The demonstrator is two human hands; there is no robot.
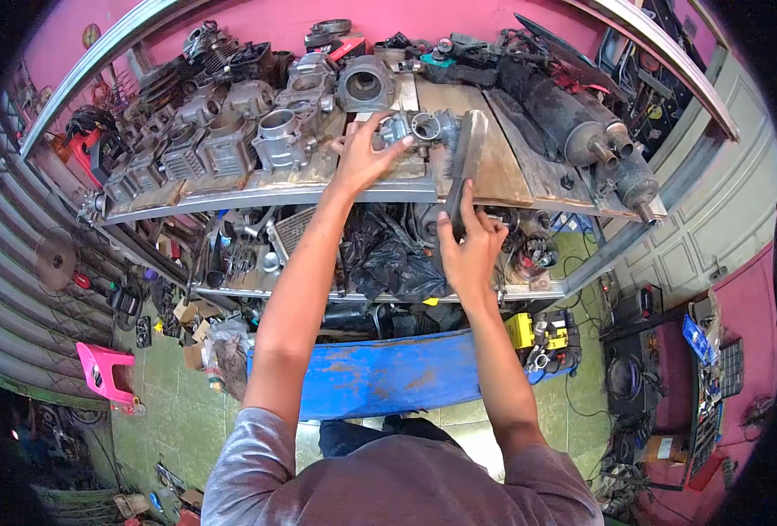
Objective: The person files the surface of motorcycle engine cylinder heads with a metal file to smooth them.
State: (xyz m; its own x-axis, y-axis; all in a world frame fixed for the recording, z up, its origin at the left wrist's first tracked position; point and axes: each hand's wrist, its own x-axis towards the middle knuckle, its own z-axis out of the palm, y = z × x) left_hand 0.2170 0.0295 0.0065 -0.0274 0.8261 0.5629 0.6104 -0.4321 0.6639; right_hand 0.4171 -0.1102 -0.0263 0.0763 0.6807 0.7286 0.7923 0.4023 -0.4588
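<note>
Left hand (367,167) seemingly steadies a metal part (396,131) between thumb and fingers; right hand (473,247) grips a brush (470,151), bristles beyond its fingers.

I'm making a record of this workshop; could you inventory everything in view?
Metal part: 1, silver-grey, rack top, middle
Brush: 1, dark with tan back, over rack top
Rack: 1, grey frame, wooden boards, ahead
Cylinder blocks: many, grey, rack top, left and middle
Mufflers: several, dark, rack top, right
Plastic bag: at least 1, black, rack's lower level
Bench: 1, blue, below rack
Case: 1, yellow and black, bench's right end
Stool: 1, pink, floor, left
Door: 1, whitish, right
Other clutter: too jumbled to count
Left hand: 1, bare, on metal part
Right hand: 1, bare, gripping brush
</note>
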